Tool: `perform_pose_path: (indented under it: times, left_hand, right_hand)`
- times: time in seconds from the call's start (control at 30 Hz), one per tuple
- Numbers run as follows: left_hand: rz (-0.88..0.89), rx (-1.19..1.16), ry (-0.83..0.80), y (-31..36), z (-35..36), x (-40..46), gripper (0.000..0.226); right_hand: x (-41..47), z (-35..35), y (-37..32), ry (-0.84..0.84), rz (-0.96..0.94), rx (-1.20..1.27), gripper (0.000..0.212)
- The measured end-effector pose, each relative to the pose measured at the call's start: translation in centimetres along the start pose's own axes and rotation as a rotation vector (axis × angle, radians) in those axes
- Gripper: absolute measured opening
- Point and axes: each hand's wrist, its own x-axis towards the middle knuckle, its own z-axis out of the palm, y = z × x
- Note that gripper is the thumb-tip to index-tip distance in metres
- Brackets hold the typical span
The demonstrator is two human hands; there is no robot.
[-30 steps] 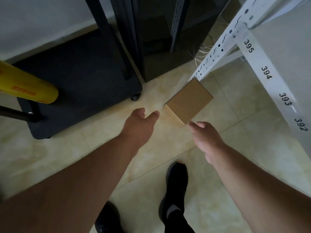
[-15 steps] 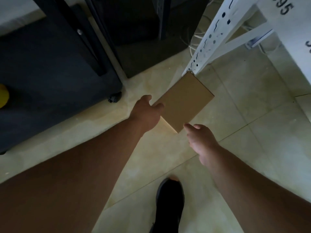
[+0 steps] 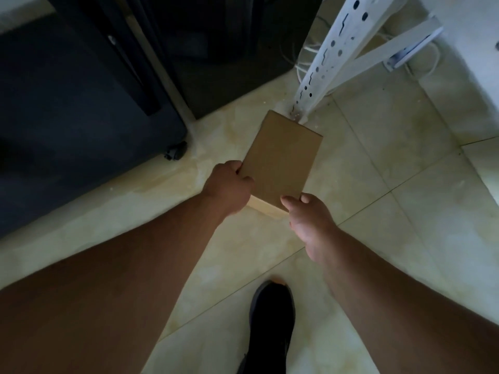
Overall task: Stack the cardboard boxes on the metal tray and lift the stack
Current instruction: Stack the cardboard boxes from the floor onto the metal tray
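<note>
Cardboard box [image 3: 280, 163] on floor tiles [image 3: 378, 184], both hands' fingers [image 3: 290, 203] clamped on its near corners.

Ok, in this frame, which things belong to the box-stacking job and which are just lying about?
Part of the job:
- cardboard box on the floor
- left hand, grip on the box's near-left corner
- right hand, grip on its near-right corner

Just lying about:
- white slotted rack post
- black wheeled cart
- loose white cables
- black shoe

No metal tray is in view.

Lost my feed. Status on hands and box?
Left hand and right hand both gripping box. Box low over floor. Shelf post close behind.
</note>
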Motion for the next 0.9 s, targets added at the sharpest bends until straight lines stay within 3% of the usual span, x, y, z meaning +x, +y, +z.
perform_pose_path:
  times: [0.2,0.63,0.77,0.9]
  left_hand:
    - [0.008,-0.143,0.096,-1.7,-5.5,-6.7,0.043]
    - [0.037,-0.365,0.227,-6.7,-18.3,-25.2,0.042]
    - [0.048,-0.431,0.276,-8.4,-21.7,-30.4,0.038]
    - [0.035,-0.503,0.327,-10.2,-24.3,-34.3,0.036]
  right_hand:
    - [-6.7,1.0,-2.7,-0.014,-0.105,0.0,0.032]
    - [-27.0,5.5,-7.7,-0.038,-0.304,-0.132,0.029]
    - [-32.6,7.1,-8.9,-0.065,-0.374,-0.203,0.047]
    - [-36.9,8.8,-9.9,-0.101,-0.423,-0.216,0.035]
